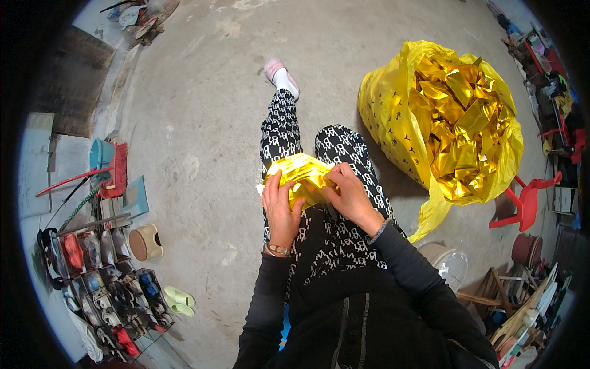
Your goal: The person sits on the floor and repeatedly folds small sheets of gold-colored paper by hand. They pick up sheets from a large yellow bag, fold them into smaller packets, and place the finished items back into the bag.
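Note:
Above my lap, a sheet of shiny gold foil paper [304, 167] is stretched between my two hands. My left hand [282, 210] grips its left side, fingers over the top and thumb near the lower edge. At the right end, my right hand [349, 196] pinches the foil between thumb and curled fingers. Creases run across the sheet, and its underside is hidden. To the right on the floor stands a large yellow plastic bag [387, 106], its mouth wide and filled with folded gold foil pieces [461, 124].
A red plastic chair [525, 203] stands behind the bag, with a lidded round tub [445, 265] nearer me. At left are a shoe rack [115, 295], pale green slippers [179, 300], a brown-topped stool [145, 242], a red broom [115, 170] and a blue dustpan [137, 196].

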`<action>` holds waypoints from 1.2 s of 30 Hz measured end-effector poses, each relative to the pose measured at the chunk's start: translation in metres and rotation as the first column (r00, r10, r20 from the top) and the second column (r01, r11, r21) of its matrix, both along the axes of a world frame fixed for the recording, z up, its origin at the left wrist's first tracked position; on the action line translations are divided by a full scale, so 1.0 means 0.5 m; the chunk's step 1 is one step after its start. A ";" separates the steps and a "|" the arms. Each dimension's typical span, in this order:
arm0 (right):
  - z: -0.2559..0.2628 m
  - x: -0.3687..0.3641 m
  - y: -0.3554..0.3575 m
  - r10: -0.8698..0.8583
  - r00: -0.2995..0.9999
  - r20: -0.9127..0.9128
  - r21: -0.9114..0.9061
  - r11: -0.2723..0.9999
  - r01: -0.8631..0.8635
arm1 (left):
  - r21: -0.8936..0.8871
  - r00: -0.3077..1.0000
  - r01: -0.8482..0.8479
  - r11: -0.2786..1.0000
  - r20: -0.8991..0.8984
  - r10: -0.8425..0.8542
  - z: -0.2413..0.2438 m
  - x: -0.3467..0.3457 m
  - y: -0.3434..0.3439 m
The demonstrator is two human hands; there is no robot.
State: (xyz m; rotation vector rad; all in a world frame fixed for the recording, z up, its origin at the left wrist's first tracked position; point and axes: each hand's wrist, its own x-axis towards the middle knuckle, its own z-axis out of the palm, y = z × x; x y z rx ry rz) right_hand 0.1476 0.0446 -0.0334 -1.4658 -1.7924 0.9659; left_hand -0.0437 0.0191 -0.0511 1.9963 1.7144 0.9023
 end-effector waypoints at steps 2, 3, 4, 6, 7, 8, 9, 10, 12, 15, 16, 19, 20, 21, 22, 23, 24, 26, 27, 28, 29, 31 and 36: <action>0.000 -0.001 0.001 0.014 0.999 0.037 0.034 0.999 -0.016 | -0.007 1.000 -0.012 1.000 -0.008 0.012 0.001 0.001 -0.001; -0.004 -0.003 0.002 0.019 0.999 0.042 0.069 0.997 -0.022 | -0.008 1.000 -0.014 1.000 -0.009 0.014 0.005 0.002 -0.002; -0.008 -0.005 0.003 0.025 0.999 0.048 0.104 0.994 -0.029 | -0.009 1.000 -0.016 1.000 -0.010 0.016 0.010 0.003 -0.002; -0.013 -0.005 0.005 0.061 0.996 0.070 0.204 0.976 -0.074 | -0.006 1.000 -0.008 1.000 -0.011 0.007 0.015 0.002 -0.003; -0.013 -0.005 0.006 0.079 0.993 0.083 0.252 0.963 -0.097 | -0.002 1.000 0.003 1.000 -0.011 -0.003 0.016 0.000 -0.003; -0.011 -0.007 0.005 0.083 0.992 0.095 0.298 0.948 -0.108 | 0.003 1.000 0.013 1.000 -0.011 -0.013 0.017 -0.002 -0.003; -0.007 -0.011 0.001 0.087 0.990 0.108 0.339 0.933 -0.119 | 0.008 1.000 0.011 1.000 -0.011 -0.010 0.015 -0.003 -0.003; -0.003 -0.014 -0.002 0.090 0.989 0.120 0.379 0.916 -0.129 | 0.013 1.000 0.008 1.000 -0.011 -0.008 0.014 -0.003 -0.003; 0.007 -0.012 -0.003 0.122 0.988 0.093 0.156 0.978 -0.136 | 0.013 1.000 0.005 1.000 -0.002 -0.005 0.013 -0.003 -0.003; 0.018 -0.009 -0.007 0.054 0.998 0.040 -0.030 0.998 -0.053 | -0.007 0.999 0.001 1.000 0.035 -0.001 0.016 0.002 0.000; 0.016 -0.002 -0.005 0.038 0.999 -0.010 -0.084 0.996 -0.038 | -0.020 0.999 -0.001 1.000 0.053 0.002 0.017 0.004 0.002; 0.034 0.007 0.004 0.005 0.996 -0.084 -0.154 0.988 -0.017 | -0.080 0.994 -0.018 0.997 0.107 0.027 0.027 0.000 0.008; 0.035 0.012 0.008 0.017 0.996 -0.086 -0.128 0.991 -0.028 | -0.104 0.991 -0.026 0.994 0.125 0.039 0.028 -0.005 0.008; 0.034 0.014 0.011 0.029 0.996 -0.087 -0.102 0.994 -0.038 | -0.128 0.981 -0.034 0.991 0.187 0.058 0.026 -0.013 0.009; 0.029 0.013 0.012 -0.013 0.991 -0.134 -0.021 1.000 0.011 | -0.152 0.966 -0.043 0.987 0.247 0.080 0.024 -0.023 0.008; 0.027 0.017 0.018 -0.015 0.986 -0.167 -0.029 1.000 0.010 | -0.177 0.947 -0.051 0.983 0.305 0.104 0.022 -0.028 0.009; 0.028 0.027 0.027 -0.015 0.979 -0.201 -0.038 0.999 0.007 | -0.260 0.887 -0.086 0.962 0.419 0.193 0.041 -0.025 0.011; 0.038 0.044 0.036 -0.050 0.951 -0.306 -0.200 0.980 -0.013 | -0.209 0.895 -0.064 0.976 0.420 0.149 0.056 -0.040 0.013; 0.040 0.052 0.040 -0.087 0.944 -0.320 -0.305 0.952 -0.016 | -0.182 0.899 -0.055 0.982 0.418 0.128 0.063 -0.047 0.013; 0.044 0.057 0.042 -0.122 0.909 -0.399 -0.378 0.925 -0.042 | -0.158 0.903 -0.076 0.985 0.409 0.135 0.069 -0.047 0.016; 0.050 0.060 0.044 -0.162 0.867 -0.472 -0.446 0.892 -0.075 | -0.190 0.889 -0.067 0.979 0.435 0.145 0.079 -0.048 0.014; 0.059 0.064 0.048 -0.188 0.866 -0.463 -0.465 0.883 -0.057 | -0.250 0.859 -0.039 0.968 0.486 0.160 0.097 -0.049 0.010; 0.051 0.073 0.052 -0.269 0.828 -0.492 -0.526 0.850 -0.036 | -0.388 0.607 -0.095 0.917 0.707 0.362 0.141 -0.018 -0.004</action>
